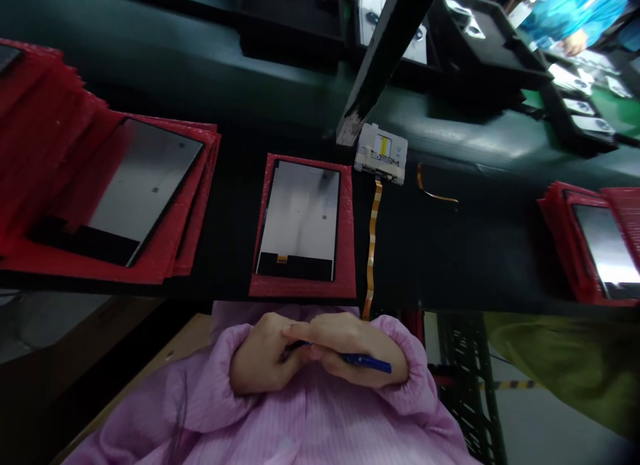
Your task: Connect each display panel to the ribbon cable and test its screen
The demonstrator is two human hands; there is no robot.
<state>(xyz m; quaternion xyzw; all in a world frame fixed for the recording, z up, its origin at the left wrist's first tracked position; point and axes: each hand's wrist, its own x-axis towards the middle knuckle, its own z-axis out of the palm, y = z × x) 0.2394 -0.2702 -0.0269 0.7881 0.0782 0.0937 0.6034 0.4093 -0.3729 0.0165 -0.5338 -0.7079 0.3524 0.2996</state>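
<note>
My left hand (pixel 267 355) and my right hand (pixel 353 345) rest together in front of my body, below the table edge. A blue pen (pixel 367 363) lies across the right hand, gripped between thumb and fingers. Its darker end runs into the curled fingers of my left hand, which are partly hidden behind the right. Just beyond the hands, a flat display panel (pixel 300 211) lies on a red bubble-wrap sleeve (pixel 305 289). Right of it sits a small white circuit module (pixel 381 151) with a long orange flex cable (pixel 372 245) hanging over the edge.
Stacked red sleeves (pixel 45 145) with another panel (pixel 145 185) stand left. More sleeved panels (pixel 605 238) lie far right. A dark post (pixel 375 65) rises behind the module, near a loose thin cable (pixel 433 193). Black trays (pixel 495 45) and a person in blue (pixel 580 15) are beyond.
</note>
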